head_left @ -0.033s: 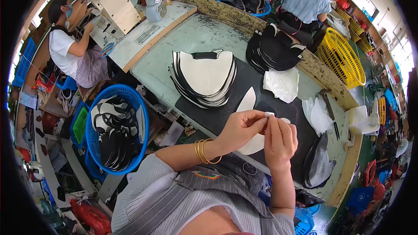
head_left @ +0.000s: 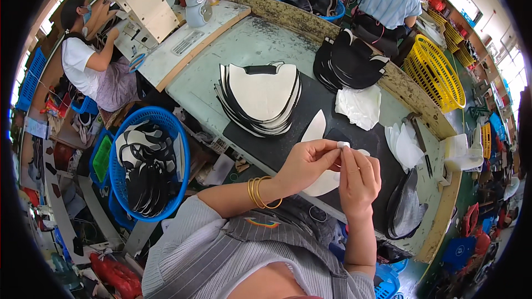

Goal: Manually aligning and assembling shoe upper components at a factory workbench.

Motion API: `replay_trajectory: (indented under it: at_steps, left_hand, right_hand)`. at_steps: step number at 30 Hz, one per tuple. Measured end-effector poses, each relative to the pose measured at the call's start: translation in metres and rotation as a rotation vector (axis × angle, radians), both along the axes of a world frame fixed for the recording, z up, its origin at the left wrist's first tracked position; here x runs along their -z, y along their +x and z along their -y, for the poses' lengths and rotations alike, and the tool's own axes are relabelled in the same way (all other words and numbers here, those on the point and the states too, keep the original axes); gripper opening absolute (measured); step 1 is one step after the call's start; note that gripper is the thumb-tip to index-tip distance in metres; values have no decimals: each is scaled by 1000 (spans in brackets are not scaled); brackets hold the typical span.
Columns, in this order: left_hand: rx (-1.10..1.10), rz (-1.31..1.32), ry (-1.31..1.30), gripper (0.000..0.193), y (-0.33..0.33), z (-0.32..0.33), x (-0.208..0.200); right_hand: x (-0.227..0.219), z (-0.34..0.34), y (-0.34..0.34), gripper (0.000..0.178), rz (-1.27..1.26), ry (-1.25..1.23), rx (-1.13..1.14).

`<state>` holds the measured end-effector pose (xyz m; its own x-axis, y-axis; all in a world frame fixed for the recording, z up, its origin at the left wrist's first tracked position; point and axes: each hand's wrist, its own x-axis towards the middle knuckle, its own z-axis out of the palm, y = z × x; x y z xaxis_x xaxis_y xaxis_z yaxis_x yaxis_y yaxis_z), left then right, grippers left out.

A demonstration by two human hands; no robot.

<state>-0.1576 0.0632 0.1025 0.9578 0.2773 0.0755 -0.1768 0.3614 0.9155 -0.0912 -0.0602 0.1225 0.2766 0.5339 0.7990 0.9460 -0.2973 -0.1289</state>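
Note:
Above the black mat [head_left: 266,152], my left hand [head_left: 310,164] and my right hand [head_left: 359,181] meet with their fingertips pinched together. A small white piece [head_left: 343,145] shows between the fingers of both hands; its kind is too small to tell. Beneath them lies a pale curved cut piece [head_left: 315,127], partly hidden by my hands. Beyond my left hand is a stack of white, black-edged shoe-upper pieces [head_left: 260,94]. Crumpled white sheet [head_left: 358,107] and fanned white pieces [head_left: 403,147] lie past my right hand.
Black pieces [head_left: 349,63] are piled at the far right of the table, dark grey ones [head_left: 404,205] near its right edge. A hammer [head_left: 417,133] lies by the wooden rim. A blue basket [head_left: 185,160] of cut pieces stands left. A co-worker [head_left: 91,55] sits at a sewing machine [head_left: 138,5].
My right hand has shifted very slightly to the right. Both hands keep the same pinch, and the things on the table have not moved.

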Motion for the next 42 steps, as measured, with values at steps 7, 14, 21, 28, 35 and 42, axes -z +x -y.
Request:
replay_trajectory:
  at_steps: [7,14,21,28,35,42]
  left_hand:
    - [52,-79,14,20,2,1,10]
    - [15,-66,-201,22,7,15,23]
    - [-21,-86,255,24,-1,17,19]
    - [113,-157,-192,22,5,18,10]
    - [179,29,-188,24,1,18,11]
    - [129,43,-253,23,3,11,11]
  right_hand:
    - [14,1,2,24,-3,16,85]
    - [21,23,-6,17,-527,273,162]
    - [16,15,-10,25,-85,-18,143]
    - [19,22,-7,18,-393,254,223]
    - [17,17,-11,14,-796,468,-5]
    - [13,13,-4,16,-635,309,16]
